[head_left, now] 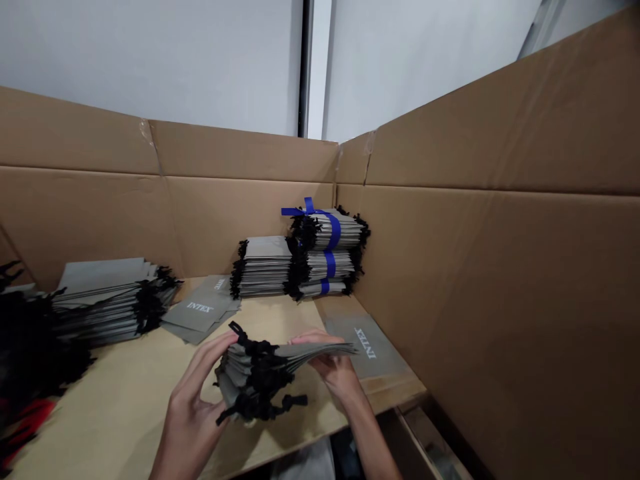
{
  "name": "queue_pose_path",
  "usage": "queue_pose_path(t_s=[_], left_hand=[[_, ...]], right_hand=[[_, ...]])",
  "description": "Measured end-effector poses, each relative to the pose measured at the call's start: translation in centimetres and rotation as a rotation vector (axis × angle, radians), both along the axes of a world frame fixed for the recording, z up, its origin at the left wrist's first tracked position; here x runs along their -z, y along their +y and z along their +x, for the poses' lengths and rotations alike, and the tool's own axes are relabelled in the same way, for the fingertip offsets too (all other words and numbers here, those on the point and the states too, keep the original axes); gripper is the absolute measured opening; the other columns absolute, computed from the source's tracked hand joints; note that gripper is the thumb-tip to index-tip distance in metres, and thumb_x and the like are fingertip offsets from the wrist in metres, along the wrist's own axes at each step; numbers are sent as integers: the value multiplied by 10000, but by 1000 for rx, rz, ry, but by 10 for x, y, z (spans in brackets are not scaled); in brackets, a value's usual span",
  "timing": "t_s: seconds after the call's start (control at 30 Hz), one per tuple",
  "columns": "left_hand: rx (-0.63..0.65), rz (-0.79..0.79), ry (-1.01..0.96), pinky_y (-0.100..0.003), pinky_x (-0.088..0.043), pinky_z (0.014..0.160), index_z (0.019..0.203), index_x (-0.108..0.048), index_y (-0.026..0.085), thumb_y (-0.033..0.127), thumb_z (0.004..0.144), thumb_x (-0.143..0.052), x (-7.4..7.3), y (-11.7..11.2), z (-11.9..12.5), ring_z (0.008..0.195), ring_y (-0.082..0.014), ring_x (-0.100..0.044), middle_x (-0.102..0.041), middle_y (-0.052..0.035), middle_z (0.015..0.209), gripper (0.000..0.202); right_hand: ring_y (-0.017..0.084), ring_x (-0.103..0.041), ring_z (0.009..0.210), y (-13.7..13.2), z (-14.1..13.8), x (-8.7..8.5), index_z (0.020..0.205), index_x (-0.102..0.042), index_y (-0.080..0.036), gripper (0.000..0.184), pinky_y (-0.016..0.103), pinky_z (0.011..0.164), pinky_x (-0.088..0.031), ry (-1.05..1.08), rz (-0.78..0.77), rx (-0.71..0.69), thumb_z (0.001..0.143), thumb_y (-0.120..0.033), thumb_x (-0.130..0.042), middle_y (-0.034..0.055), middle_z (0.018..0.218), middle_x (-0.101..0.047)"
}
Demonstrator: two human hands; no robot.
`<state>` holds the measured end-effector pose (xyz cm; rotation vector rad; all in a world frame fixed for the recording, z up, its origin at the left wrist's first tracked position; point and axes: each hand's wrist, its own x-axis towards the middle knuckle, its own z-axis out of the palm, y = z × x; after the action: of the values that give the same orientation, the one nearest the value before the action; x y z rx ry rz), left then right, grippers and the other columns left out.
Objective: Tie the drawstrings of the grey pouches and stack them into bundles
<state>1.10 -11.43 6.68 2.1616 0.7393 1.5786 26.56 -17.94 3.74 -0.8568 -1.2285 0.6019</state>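
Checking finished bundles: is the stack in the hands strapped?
Unstrapped: the grey drawstring bags between the left hand and right hand show no blue strap, unlike the strapped stack behind.

Matt grey cloth bags point(200, 313), black cords point(260, 407), smooth brown cardboard walls point(500, 300).

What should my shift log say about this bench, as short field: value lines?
Left hand: holding a stack of grey drawstring pouches with black cords
Right hand: holding the same stack from the other side
Nearby: loose INTEX-printed pouches, a single INTEX pouch
Rest: blue-strapped pouch bundles, a large pouch pile, cardboard walls, light wooden tabletop
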Motion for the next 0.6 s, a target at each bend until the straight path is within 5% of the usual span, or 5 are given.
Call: queue_pose_path(t_s=[0.17, 0.4, 0.6], left_hand=[[-4, -27, 22, -259, -658, 1044, 1362, -806, 295, 198, 857, -732, 10, 5, -5, 1371, -261, -775, -824, -52, 1443, 519], [-6, -68, 56, -345, -541, 1262, 1437, -781, 314, 127, 782, -688, 28, 15, -11, 1480, -284, -703, -777, -24, 1539, 688], [-2, -80, 68, -383, -540, 1271, 1449, -768, 314, 162, 813, -706, 25, 15, -12, 1494, -299, -690, -778, -26, 1538, 657]], right_hand=[[294, -833, 1066, 0, -2, 0, 1033, -933, -316, 325, 379, 948, -657, -1, 3, -3, 951, -627, -885, 89, 1092, -891], [281, -823, 1024, 0, -6, 1, 997, -915, -301, 309, 395, 955, -663, -6, -13, 18, 972, -605, -864, 86, 1103, -878], [276, -815, 1023, -3, -4, -4, 1031, -922, -320, 277, 388, 948, -651, -35, 6, 34, 985, -585, -858, 75, 1070, -875]])
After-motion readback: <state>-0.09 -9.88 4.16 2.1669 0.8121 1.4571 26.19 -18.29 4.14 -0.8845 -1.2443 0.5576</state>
